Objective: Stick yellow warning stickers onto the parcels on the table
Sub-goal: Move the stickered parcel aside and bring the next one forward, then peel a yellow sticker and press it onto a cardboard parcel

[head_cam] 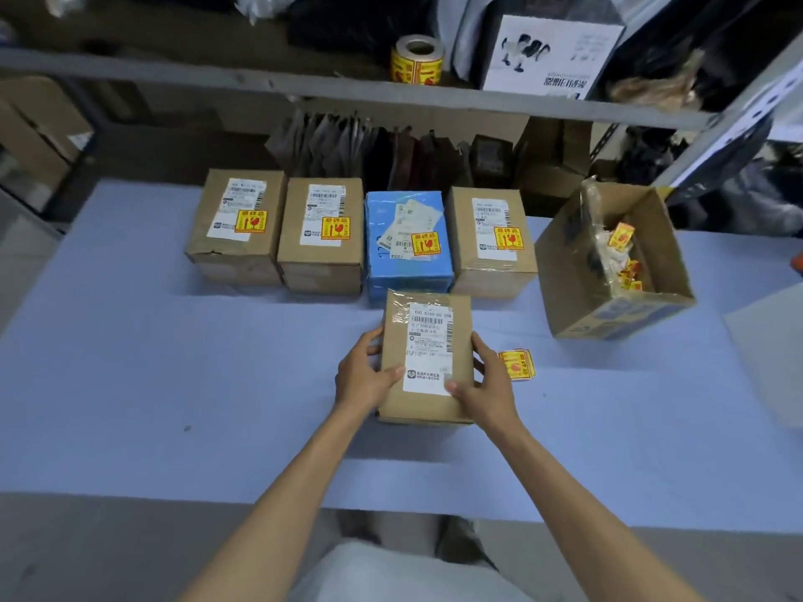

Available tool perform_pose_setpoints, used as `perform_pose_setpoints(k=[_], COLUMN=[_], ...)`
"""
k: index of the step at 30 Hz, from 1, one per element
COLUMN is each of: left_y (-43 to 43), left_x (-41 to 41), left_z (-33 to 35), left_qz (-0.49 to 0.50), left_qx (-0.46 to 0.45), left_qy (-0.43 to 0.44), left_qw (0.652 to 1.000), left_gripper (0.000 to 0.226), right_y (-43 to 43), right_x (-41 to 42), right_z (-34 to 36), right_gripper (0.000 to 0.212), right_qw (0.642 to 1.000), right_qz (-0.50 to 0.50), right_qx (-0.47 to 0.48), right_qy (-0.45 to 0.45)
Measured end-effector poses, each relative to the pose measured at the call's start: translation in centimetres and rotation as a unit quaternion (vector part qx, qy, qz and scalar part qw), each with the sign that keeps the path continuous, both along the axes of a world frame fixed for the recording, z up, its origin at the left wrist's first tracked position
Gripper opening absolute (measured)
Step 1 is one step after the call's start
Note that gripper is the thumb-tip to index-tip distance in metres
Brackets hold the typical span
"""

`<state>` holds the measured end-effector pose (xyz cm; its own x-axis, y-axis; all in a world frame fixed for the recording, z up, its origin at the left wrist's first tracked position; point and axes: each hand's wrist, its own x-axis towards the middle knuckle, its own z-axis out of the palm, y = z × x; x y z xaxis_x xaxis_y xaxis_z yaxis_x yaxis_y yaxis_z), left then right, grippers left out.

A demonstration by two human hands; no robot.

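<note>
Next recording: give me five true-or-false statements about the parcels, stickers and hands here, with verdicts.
1. The left hand and right hand both hold the front parcel. True.
2. The front parcel already carries a yellow sticker. False: only a white label shows on it.
3. The blue parcel carries a yellow sticker. True.
4. The sticker roll lies on the table. False: it stands on the shelf.
5. Loose stickers lie on the table beside the right hand. True.
</note>
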<state>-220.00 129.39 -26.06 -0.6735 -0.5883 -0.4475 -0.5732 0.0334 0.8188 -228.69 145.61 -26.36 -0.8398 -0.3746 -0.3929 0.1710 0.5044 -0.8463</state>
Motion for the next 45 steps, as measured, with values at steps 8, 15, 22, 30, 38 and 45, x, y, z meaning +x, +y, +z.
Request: perform_pose_setpoints(k=[8,15,22,30,38,45], left_y=[1.8,3.5,3.9,3.8,2.9,4.4], left_x=[-0.3,0.0,-0.4,-0.2,-0.4,-1.5], left_z=[-0.1,0.4,0.5,0.4,0.2,1.8], left_qz=[0.065,0.065,0.059,0.064,0.042,0.019], left_qx=[-0.006,-0.027,-0.048,-0.043,-0.034,-0.218], left_qy=[-0.016,-0.028,-0.03,-0.017,-0.02,-0.029], left_qw=[0.998,0.997,0.997,0.997,0.998,0.975], left_gripper=[0.065,0.063,0.059,0.058,0.059,0.062], right_y=[1.2,2.4,4.6,9.4,9.0,6.9], right_x=[-1.0,-0.9,-4.1,-7.3,-8.5,-9.7], right_z=[-0.8,-1.0,-2.0,-7.2,-5.9,-0.9], right_gripper=[0.089,0.088,0.047,0.034,0.04,0.024], right_qw=[0.999,0.998,0.995,0.83,0.733,0.825], right_qz=[0.037,0.061,0.019,0.266,0.354,0.176], right_qx=[-0.025,-0.022,0.014,0.369,0.4,0.229], right_qy=[0.01,0.023,0.1,0.323,0.421,0.486])
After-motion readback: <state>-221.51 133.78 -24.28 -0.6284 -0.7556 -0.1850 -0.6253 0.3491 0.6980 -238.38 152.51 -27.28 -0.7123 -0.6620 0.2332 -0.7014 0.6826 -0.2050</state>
